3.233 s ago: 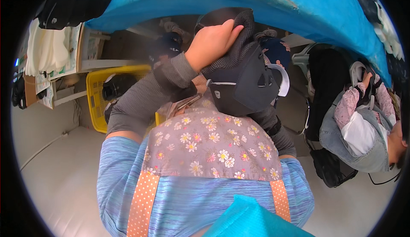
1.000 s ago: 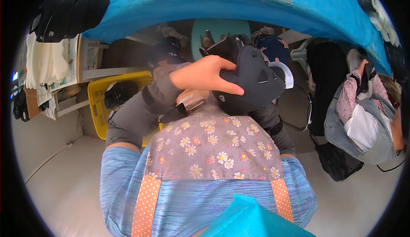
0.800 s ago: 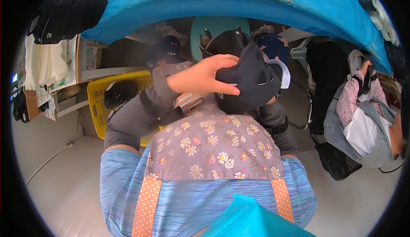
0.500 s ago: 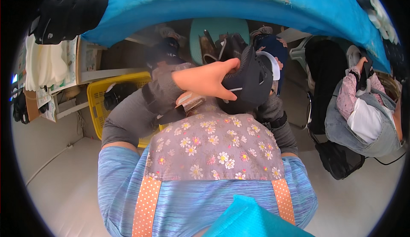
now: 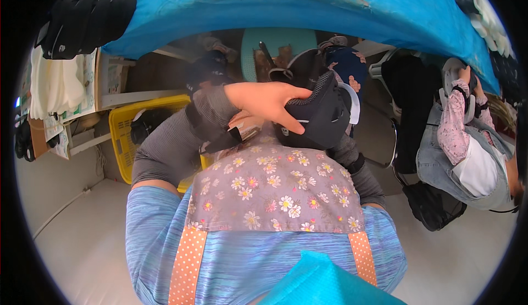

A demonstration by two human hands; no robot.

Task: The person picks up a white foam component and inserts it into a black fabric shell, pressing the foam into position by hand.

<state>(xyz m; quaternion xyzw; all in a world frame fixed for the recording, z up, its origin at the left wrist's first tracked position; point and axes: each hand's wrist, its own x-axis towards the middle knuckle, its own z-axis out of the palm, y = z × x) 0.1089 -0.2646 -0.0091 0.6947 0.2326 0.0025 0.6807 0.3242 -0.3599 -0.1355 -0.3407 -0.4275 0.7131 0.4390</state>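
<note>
Head view looks down your own front: overhead, a broad blue tarpaulin (image 5: 308,8) arches across the top of the picture, and beneath it your floral apron (image 5: 275,195) with orange dotted straps over a blue striped top fills the lower middle. At the right edge another person (image 5: 467,151) in a pink floral sleeve and denim sits beside a dark chair; keep that person's hands apart from yours. To your left a yellow plastic crate (image 5: 129,134) stands on the pale floor (image 5: 71,233), with black items in it, and a row of black caps (image 5: 88,14) hangs at the upper left corner.

Your left hand (image 5: 264,103) lies spread over the crown of a black cap (image 5: 319,119), fingers extended across the fabric and thumb underneath, gripping rather than pinching. The cap sits in front of your chest, just above the apron bib, tilted with a white inner band showing at its right side. Your right hand is hidden behind the cap; only the grey sleeve and a dark wrist band show below it, so you cannot tell whether it is closed on the cap or merely supporting it.

By the look of it, the cap is in the middle of being handled: it is held up and being shaped or checked, not yet set down. More caps hang above, and the crate holds others.
</note>
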